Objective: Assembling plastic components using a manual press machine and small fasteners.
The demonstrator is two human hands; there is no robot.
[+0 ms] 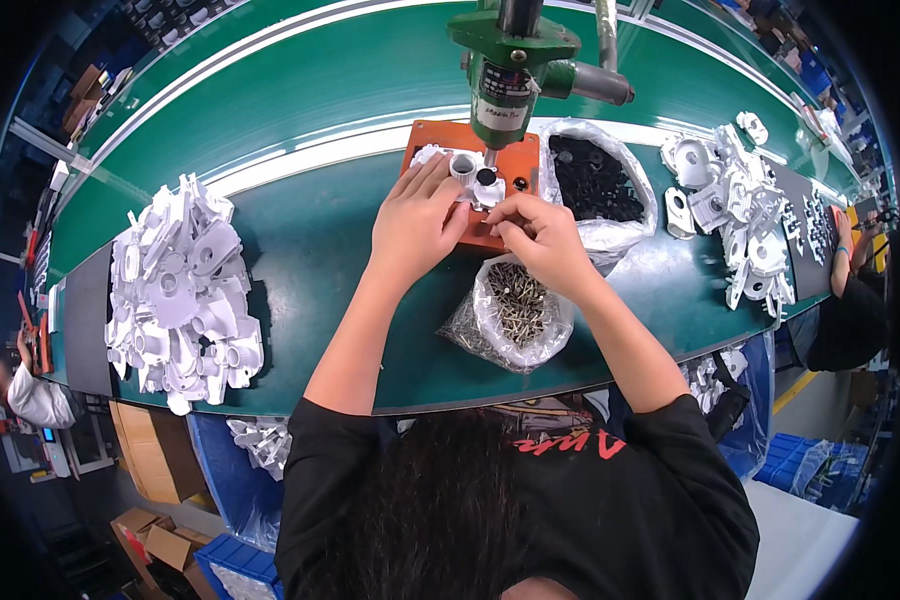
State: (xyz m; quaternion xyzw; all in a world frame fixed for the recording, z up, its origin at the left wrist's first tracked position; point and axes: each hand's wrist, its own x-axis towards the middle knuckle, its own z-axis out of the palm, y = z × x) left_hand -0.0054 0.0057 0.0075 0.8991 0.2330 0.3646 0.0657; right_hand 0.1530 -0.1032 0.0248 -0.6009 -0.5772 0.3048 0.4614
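Note:
A white plastic part (463, 168) with a round collar lies on an orange fixture block (433, 132), beneath the green hand press (510, 110). A black round piece (486, 177) sits on the part, right under the press's ram. My left hand (417, 217) rests over the part's left side, fingers laid on it and thumb along its near edge, holding it. At the block's near edge my right hand (538, 238) is closed in a pinch; what is between its fingertips is too small to make out. Just below stands a clear bag of metal pins (515, 305).
A pile of white plastic parts (175, 300) lies at the left, another white pile (740, 205) at the right. Behind my right hand is a bag of black pieces (595, 180). The green bench (310, 290) ends near my body. Other people work at both far sides.

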